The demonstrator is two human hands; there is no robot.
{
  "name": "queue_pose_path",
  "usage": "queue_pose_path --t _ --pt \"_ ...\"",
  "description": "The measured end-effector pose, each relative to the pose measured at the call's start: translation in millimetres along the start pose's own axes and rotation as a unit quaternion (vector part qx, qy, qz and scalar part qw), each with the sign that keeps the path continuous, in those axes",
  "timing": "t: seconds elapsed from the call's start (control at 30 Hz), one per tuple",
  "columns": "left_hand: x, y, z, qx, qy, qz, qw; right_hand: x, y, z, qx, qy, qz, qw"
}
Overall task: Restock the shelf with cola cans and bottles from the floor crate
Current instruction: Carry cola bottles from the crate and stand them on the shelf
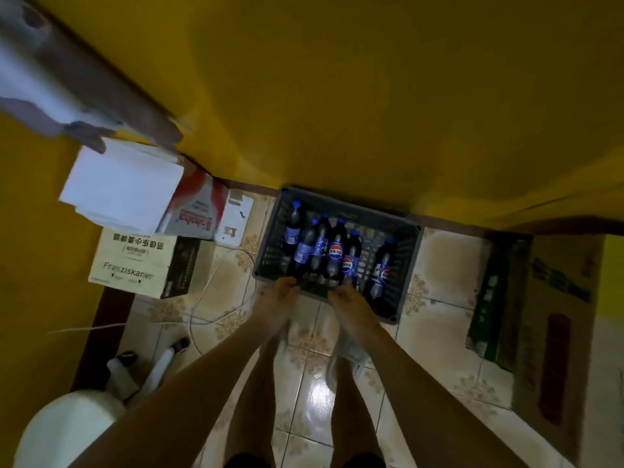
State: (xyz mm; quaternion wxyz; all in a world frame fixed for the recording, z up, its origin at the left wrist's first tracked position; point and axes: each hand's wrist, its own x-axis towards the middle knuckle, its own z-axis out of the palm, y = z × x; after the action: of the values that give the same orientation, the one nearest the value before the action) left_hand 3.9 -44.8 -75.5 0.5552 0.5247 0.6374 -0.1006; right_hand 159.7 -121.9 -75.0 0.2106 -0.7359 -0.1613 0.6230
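Both hands, left [282, 292] and right [342, 293], reached the near edge of the crate [410, 251], grips indiscernible; blue-labelled bottles [336, 251] lay inside.

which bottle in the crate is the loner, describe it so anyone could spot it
Find the dark grey crate on the tiled floor against the yellow wall. Most cola bottles cluster at its left and middle. The lone bottle lies apart near the right side, with bare crate floor between it and the rest.

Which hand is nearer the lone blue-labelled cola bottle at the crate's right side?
Right. The right hand is just left of that bottle; the left hand reaches the grey plastic crate farther left.
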Motion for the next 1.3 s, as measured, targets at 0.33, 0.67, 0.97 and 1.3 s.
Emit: queue_pose_path --t 0.33,0.67,0.97,1.3 --pt "225 -77 27 0.08 -0.004 -0.009 0.997 220 80 44 -0.06 0.038 0.036 0.997" --pt "380 -157 91 0.061 0.021 -0.071 0.995 355 201 30 -0.078 0.124 0.07 0.987" --pt "410 -158 89 0.14 0.038 -0.076 0.987 395 216 51 0.075 0.175 0.065 0.979" --pt "376 -128 91 0.059 -0.011 -0.026 0.998 375 203 16 -0.088 0.183 0.117 0.972"
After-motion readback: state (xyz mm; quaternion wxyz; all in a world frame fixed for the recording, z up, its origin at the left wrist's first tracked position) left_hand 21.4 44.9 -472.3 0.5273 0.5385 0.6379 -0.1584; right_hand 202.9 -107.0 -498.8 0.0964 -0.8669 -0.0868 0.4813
